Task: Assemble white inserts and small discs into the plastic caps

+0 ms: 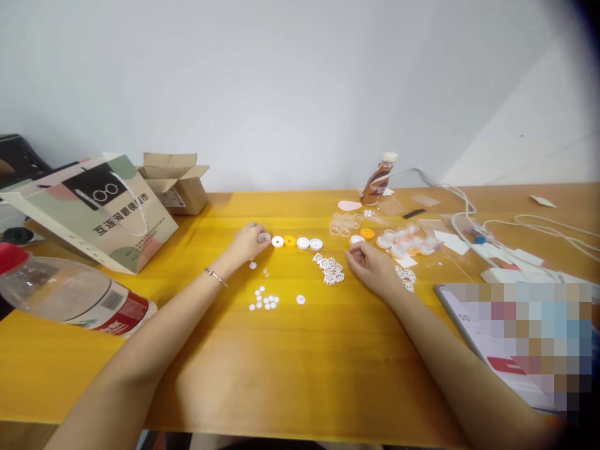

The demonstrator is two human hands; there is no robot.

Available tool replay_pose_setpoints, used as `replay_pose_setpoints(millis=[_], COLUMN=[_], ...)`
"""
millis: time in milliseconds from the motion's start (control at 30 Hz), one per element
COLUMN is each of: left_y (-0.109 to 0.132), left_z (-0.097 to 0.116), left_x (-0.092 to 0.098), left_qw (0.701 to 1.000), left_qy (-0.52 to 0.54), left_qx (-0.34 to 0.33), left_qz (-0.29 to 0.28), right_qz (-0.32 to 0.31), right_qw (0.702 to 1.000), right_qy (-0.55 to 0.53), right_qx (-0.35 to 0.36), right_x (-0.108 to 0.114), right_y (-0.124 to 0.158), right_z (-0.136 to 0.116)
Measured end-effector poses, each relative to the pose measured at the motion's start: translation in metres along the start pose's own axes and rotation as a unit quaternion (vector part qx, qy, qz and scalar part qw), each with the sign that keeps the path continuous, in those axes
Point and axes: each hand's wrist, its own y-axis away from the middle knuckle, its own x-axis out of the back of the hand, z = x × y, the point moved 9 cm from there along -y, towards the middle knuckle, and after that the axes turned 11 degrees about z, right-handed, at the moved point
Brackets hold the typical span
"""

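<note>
My left hand (249,242) is at the left end of a row of round pieces, its fingers closed on a small clear-white disc (264,237). The row holds a white ring (278,242), a yellow ring (289,242) and two white discs (309,244). My right hand (368,262) pinches at a white disc (357,240), beside an orange disc (367,234). White gear-like pieces (332,270) lie between the hands. Several small white dots (267,301) and a single white disc (300,300) lie nearer to me.
Clear rings (344,224), a pile of clear and orange pieces (407,240) and a brown bottle (377,181) stand right of centre. Cables (464,212) and a tablet (492,344) lie right. A paper bag (103,212), a cardboard box (180,184) and a large bottle (79,290) are left.
</note>
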Motion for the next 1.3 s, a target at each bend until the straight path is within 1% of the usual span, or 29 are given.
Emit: replay_pose_setpoints(millis=[33,67,100,133,167,200,267,333,433,500,533,600,667,767,833,900,967,1033,1100,1200,1300], left_y=[0.006,0.015,0.026,0.039,0.055,0.069,0.087,0.095,0.098,0.096,0.094,0.087,0.076,0.059,0.052,0.05,0.051,0.052,0.053,0.054,0.055], left_z=[0.011,0.028,0.049,0.07,0.09,0.105,0.12,0.124,0.123,0.121,0.119,0.112,0.098,0.064,0.041,0.028,0.023,0.023,0.025,0.028,0.029], left_x=[0.008,0.017,0.025,0.029,0.029,0.03,0.029,0.024,0.01,0.004,0.004,0.01,0.022,0.037,0.038,0.033,0.025,0.016,0.01,0.004,0.001], left_qw=[1.0,0.997,0.99,0.979,0.966,0.955,0.951,0.952,0.952,0.953,0.954,0.958,0.965,0.978,0.981,0.979,0.977,0.975,0.975,0.974,0.972], left_qy=[0.011,0.047,0.093,0.134,0.158,0.163,0.134,0.104,0.081,0.081,0.085,0.092,0.091,0.061,0.028,0.011,0.003,-0.002,-0.004,-0.009,-0.016], left_qx=[-0.012,-0.047,-0.099,-0.151,-0.201,-0.236,-0.262,-0.27,-0.273,-0.27,-0.265,-0.25,-0.227,-0.171,-0.145,-0.137,-0.14,-0.143,-0.143,-0.149,-0.159], left_qz=[0.011,0.028,0.026,0.002,-0.042,-0.072,-0.092,-0.1,-0.111,-0.114,-0.113,-0.105,-0.095,-0.099,-0.125,-0.147,-0.16,-0.168,-0.17,-0.17,-0.17], right_qz=[-0.001,-0.002,-0.004,-0.005,-0.007,-0.008,-0.011,-0.016,-0.021,-0.019,-0.018,-0.015,-0.015,-0.024,-0.042,-0.07,-0.123,-0.178,-0.219,-0.256,-0.263], right_qw=[1.0,1.0,1.0,1.0,1.0,1.0,1.0,1.0,0.999,0.999,0.999,0.999,0.999,0.999,0.998,0.995,0.986,0.972,0.959,0.948,0.946], right_qy=[-0.002,-0.004,-0.006,-0.006,-0.007,-0.008,-0.012,-0.017,-0.024,-0.028,-0.029,-0.03,-0.029,-0.03,-0.039,-0.058,-0.084,-0.109,-0.133,-0.144,-0.143], right_qx=[-0.003,-0.005,-0.008,-0.01,-0.012,-0.013,-0.013,-0.009,-0.005,-0.005,-0.006,-0.008,-0.009,-0.004,0.012,0.039,0.074,0.104,0.118,0.126,0.128], right_x=[0.0,-0.001,-0.001,-0.002,-0.002,-0.002,-0.003,-0.003,-0.003,-0.003,-0.002,-0.002,-0.002,-0.003,-0.005,-0.009,-0.018,-0.028,-0.037,-0.049,-0.055], right_y=[0.0,0.0,0.0,0.001,0.001,0.001,0.001,0.001,0.002,0.001,0.001,0.001,0.001,0.002,0.005,0.01,0.02,0.032,0.043,0.053,0.056], right_z=[0.001,0.001,0.002,0.002,0.003,0.003,0.002,0.001,0.0,-0.001,-0.001,-0.002,-0.003,-0.009,-0.022,-0.04,-0.063,-0.084,-0.099,-0.107,-0.106])
